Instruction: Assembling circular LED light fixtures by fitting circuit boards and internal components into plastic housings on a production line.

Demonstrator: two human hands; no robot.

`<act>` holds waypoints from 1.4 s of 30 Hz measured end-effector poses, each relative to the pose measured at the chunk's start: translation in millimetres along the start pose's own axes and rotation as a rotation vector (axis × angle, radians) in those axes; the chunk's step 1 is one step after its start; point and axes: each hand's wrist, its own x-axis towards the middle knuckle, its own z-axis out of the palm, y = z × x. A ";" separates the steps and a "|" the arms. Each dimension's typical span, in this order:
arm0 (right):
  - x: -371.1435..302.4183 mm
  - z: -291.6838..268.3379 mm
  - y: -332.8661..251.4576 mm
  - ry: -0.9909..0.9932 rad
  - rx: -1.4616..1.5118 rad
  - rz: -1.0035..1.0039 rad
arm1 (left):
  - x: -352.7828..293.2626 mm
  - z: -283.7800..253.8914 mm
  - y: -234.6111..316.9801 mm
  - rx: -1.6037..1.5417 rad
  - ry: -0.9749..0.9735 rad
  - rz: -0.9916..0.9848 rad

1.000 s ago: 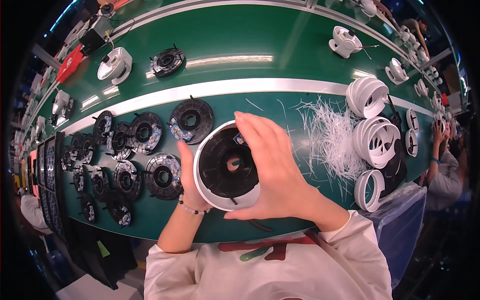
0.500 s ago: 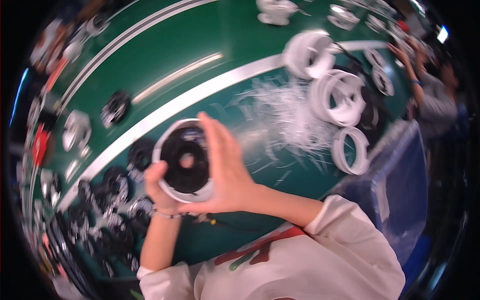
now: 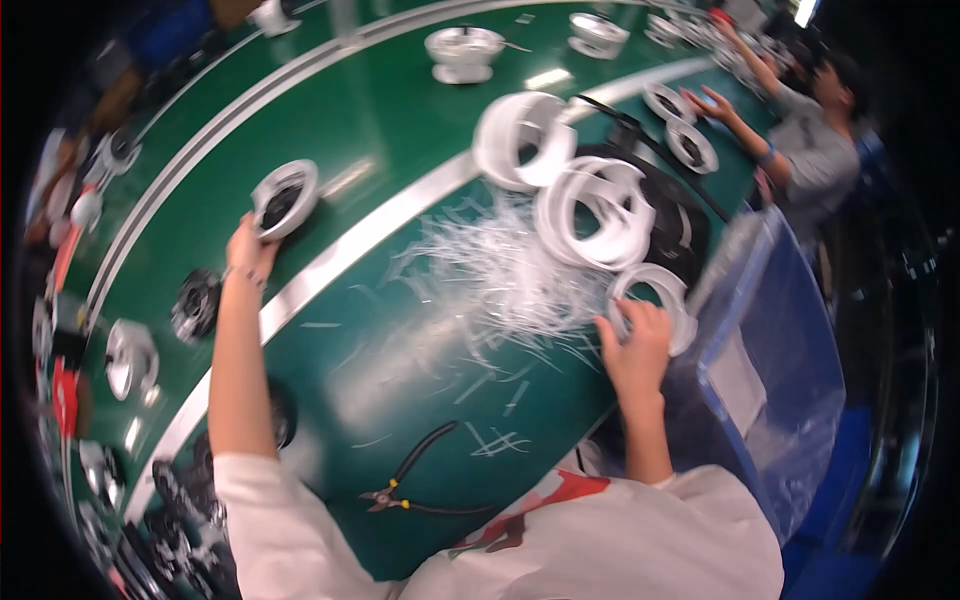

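Observation:
My left hand (image 3: pixel 250 250) reaches far out over the green belt, its fingers closed on the near edge of a white round housing (image 3: pixel 309 190) with a black part inside. The housing is tilted; whether it touches the belt I cannot tell. At the right, my right hand (image 3: pixel 640 345) has its thumb and fingers on the near side of a white plastic ring (image 3: pixel 683 318). Beyond it lie larger white rings (image 3: pixel 548 225) and another white ring piece (image 3: pixel 490 150). Pliers with black handles (image 3: pixel 395 490) lie opened on the table in front of me.
Thin white plastic strips (image 3: pixel 520 280) are heaped mid-table. A blue lined bin (image 3: pixel 780 370) stands at my right. Black parts (image 3: pixel 197 305) and white housings (image 3: pixel 465 50) sit on the belt. A co-worker (image 3: pixel 820 130) reaches in at the far right.
Both hands held the housing together before. My left hand has carried it out onto the belt side, while my right hand let go and moved right to the white ring. The view has shifted.

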 end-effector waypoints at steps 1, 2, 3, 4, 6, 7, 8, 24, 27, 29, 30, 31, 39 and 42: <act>-3.0 4.2 7.3 -0.013 -0.003 0.008 | -7.2 12.0 4.0 0.112 -0.063 -0.016; -3.6 3.9 12.7 0.001 -0.017 0.040 | -17.2 29.7 12.7 0.305 -0.023 -0.017; -4.2 5.2 14.3 -0.018 -0.013 0.084 | -18.9 34.1 20.2 0.562 0.056 0.063; -2.1 -0.5 6.1 -0.047 -0.020 0.151 | -2.4 15.1 39.2 0.964 0.098 0.247; -3.8 -2.2 15.9 -0.054 -0.053 0.124 | -16.3 8.3 69.7 1.400 0.255 0.716; -4.5 -4.8 18.5 -0.056 -0.063 0.102 | -22.9 3.6 82.3 1.475 0.343 0.829; -5.6 -6.9 17.7 -0.061 -0.072 0.083 | -21.3 -15.0 95.1 1.518 0.357 0.799; -39.4 -61.7 -65.1 0.256 0.586 -0.293 | -78.0 -87.7 90.5 0.875 0.150 0.226; -44.4 -52.9 -107.5 -0.171 0.838 -0.668 | -152.2 -67.8 88.3 0.363 0.004 0.202; -46.4 -27.2 -126.8 -0.311 0.930 -0.912 | -205.9 -50.9 79.1 0.164 -0.063 0.185; -45.9 -16.0 -130.3 -0.373 0.950 -1.007 | -220.4 -53.4 70.4 0.102 -0.063 0.138; -45.2 -7.4 -131.5 -0.436 0.968 -1.099 | -233.7 -57.3 61.3 0.051 -0.061 0.105; -34.8 -13.3 -165.5 -0.808 0.394 -0.960 | -318.9 -55.2 12.3 -0.347 0.067 0.210; -46.3 1.2 -175.0 -0.830 0.360 -0.897 | -328.3 -45.1 -1.0 -0.315 0.044 0.375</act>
